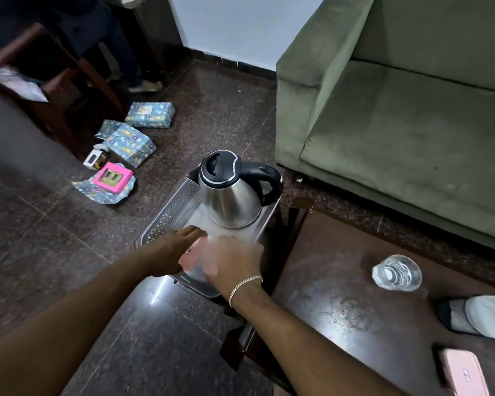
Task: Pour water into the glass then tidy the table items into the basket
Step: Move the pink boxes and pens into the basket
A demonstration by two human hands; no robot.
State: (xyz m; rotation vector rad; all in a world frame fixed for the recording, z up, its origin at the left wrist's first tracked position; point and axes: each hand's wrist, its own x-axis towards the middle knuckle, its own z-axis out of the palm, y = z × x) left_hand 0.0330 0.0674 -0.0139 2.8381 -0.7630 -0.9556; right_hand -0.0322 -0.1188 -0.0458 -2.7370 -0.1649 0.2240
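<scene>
A steel kettle [232, 192] with a black lid and handle stands in the far end of a grey perforated basket [166, 215] on the floor, left of the table. A pink flat item [193, 252] lies in the basket's near end. My left hand [172, 250] rests on its left side, and my right hand [236, 262], blurred and with a bracelet at the wrist, is on its right side; whether either hand grips it is unclear. A glass [397, 272] holding water stands on the dark wooden table [340, 281].
Another pink case [463, 372] lies at the table's near right corner, beside a black-and-white cloth item [475, 314]. A green sofa [397, 110] fills the right. Wrapped boxes [129, 141] and a pink box [112, 178] lie on the floor to the left, by wooden furniture [55, 81].
</scene>
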